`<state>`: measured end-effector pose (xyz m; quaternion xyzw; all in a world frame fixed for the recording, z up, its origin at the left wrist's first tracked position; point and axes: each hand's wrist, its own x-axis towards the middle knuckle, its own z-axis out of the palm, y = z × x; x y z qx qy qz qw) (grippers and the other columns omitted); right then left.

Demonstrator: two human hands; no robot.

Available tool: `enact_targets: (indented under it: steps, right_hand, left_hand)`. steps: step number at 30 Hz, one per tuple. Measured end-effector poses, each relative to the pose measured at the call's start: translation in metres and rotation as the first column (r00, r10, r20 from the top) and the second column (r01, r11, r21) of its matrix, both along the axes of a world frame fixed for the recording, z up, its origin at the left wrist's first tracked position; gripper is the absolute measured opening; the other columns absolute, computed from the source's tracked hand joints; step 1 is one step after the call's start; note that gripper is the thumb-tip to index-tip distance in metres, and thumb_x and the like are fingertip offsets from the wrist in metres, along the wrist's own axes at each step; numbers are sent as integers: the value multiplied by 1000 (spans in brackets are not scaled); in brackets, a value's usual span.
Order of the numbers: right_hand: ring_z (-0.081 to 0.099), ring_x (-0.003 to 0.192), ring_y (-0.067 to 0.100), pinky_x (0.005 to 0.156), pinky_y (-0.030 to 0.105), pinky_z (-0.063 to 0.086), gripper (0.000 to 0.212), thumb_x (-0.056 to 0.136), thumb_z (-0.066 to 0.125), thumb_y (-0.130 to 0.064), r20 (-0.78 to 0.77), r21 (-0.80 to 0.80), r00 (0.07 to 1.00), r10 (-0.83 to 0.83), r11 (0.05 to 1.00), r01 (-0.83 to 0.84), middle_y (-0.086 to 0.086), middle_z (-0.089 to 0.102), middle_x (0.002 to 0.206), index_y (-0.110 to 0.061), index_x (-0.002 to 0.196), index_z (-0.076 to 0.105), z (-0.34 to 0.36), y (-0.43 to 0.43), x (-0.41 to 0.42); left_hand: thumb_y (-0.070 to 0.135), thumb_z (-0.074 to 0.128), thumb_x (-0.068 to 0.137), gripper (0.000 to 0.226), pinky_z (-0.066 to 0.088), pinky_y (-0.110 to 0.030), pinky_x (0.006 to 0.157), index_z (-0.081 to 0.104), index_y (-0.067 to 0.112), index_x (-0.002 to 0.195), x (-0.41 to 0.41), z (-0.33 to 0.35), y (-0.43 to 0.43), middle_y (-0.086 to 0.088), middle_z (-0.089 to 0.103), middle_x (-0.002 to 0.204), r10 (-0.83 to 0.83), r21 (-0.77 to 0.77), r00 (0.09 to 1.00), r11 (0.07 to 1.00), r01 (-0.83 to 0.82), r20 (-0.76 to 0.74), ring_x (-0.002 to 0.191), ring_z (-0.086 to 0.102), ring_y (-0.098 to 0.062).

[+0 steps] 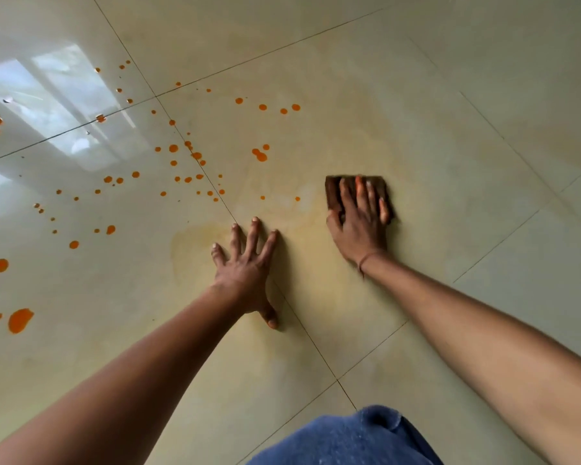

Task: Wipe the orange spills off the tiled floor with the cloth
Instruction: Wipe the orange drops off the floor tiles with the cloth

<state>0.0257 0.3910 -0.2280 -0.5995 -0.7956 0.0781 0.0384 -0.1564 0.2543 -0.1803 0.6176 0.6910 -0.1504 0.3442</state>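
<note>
Two bare hands on a glossy tiled floor, one pressing a cloth amid orange spills.

The pale tiled floor (pixel 416 95) fills the view, crossed by thin dark grout lines and reflecting a window at upper left; a faint yellowish smear tints the tiles around the hands. Blue fabric (pixel 346 437) over the person's leg shows at the bottom edge. Orange spills (pixel 20 320) lie scattered as drops and blobs across the left half, a few near the middle. The left hand (pixel 245 273) rests flat on the floor, fingers (pixel 254 233) spread open and holding nothing. The right hand (pixel 359 226) lies palm-down on the dark brown cloth (pixel 332 193), fingers extended over it, pressing it to the tile right of the spills. A thin band (pixel 366 260) circles the right wrist.
</note>
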Motion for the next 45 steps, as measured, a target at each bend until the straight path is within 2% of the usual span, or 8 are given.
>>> enact_targets:
  steps: [8,13,19,25,30,36,41,45]
  right_hand:
    - [19,145,26,116,45,6,67,85,38,-46,11,-10,1000,8,1000,-8,11,27,156,-23,148,34,-3,25,-53]
    - [23,144,24,113,41,11,65,88,35,-46,-15,-43,885,466,884,-466,10,30,155,-23,149,33,2,-55,-12]
    - [21,144,29,115,47,8,70,84,32,-48,-32,-15,974,225,974,-225,13,27,156,-22,148,33,-3,-15,-107]
    - [26,143,26,112,44,13,69,83,36,-48,-18,-46,724,690,723,-690,11,32,154,-23,148,34,0,-72,-74]
    - [15,146,25,114,44,4,73,82,27,-51,-27,-59,910,413,909,-414,9,21,158,-24,150,27,0,-51,-168]
    - [29,142,26,112,41,10,71,80,39,-48,-22,-65,574,818,572,-817,10,33,153,-25,147,36,2,-102,-118]
    - [11,147,24,116,46,3,74,82,27,-50,-39,-118,860,509,852,-510,8,17,159,-25,151,24,7,-74,-199]
    - [23,144,26,112,46,12,72,81,37,-49,-37,-117,575,817,568,-815,10,29,155,-25,149,31,5,-125,-134]
  left_hand:
    - [54,88,49,154,-8,-70,108,-26,25,148,-1,-1,0,-9,-42,149,18,-10,999,1000,-17,29,135,-37,-41]
    - [61,81,58,146,-4,-65,113,-25,18,149,-2,0,-24,-10,-38,151,156,88,987,984,-158,25,139,-33,-35]
    - [82,60,61,134,-4,-58,116,-18,22,151,-33,-2,-75,-5,-32,156,468,215,884,864,-456,-4,144,-26,-32]
    - [66,79,56,142,8,-62,115,-17,23,152,-101,8,-97,-3,-30,157,477,51,878,878,-475,-33,146,-19,-33]
    - [55,87,51,150,11,-65,113,-21,24,151,-106,-1,-104,-2,-35,154,424,11,906,906,-423,-12,144,-24,-35]
    - [52,88,51,149,9,-65,114,-19,24,152,-106,4,-106,-1,-33,155,449,17,893,893,-450,13,144,-24,-34]
    - [48,90,51,149,3,-64,114,-17,24,152,-106,1,-107,0,-32,156,472,39,881,880,-473,36,143,-25,-32]
    - [51,89,51,148,4,-61,116,-14,21,153,-106,1,-113,-1,-28,157,474,84,879,875,-476,44,145,-24,-30]
